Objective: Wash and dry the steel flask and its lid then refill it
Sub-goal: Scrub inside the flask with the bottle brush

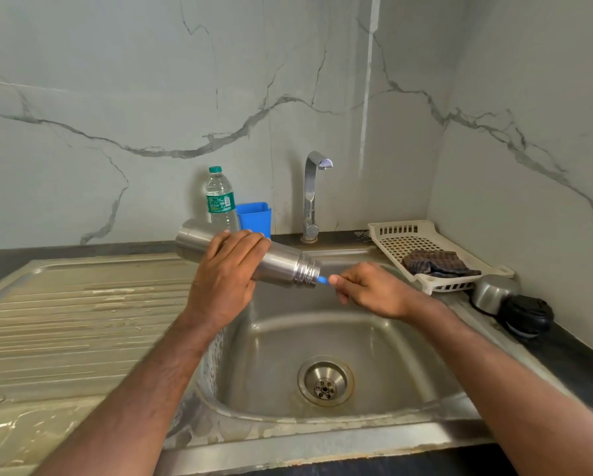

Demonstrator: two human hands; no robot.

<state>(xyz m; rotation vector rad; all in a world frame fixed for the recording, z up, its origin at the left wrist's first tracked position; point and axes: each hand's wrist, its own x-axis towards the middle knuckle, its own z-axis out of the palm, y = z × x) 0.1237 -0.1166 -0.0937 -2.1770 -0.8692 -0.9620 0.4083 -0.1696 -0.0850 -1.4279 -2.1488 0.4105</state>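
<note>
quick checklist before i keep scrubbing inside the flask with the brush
1. Flask gripped: ok, the left hand wraps its body, and it lies tilted over the sink.
2. Brush in the mouth: ok, the right hand pinches its blue handle; the bristles are hidden inside.
3. Lid off: ok, the neck threads are bare; a steel cup and a black cap lie on the counter to the right.
4. Water running: not ok, no stream shows from the tap.
5. Soap inside: cannot tell.
6. Drying cloth ready: ok, in the tray.
</note>
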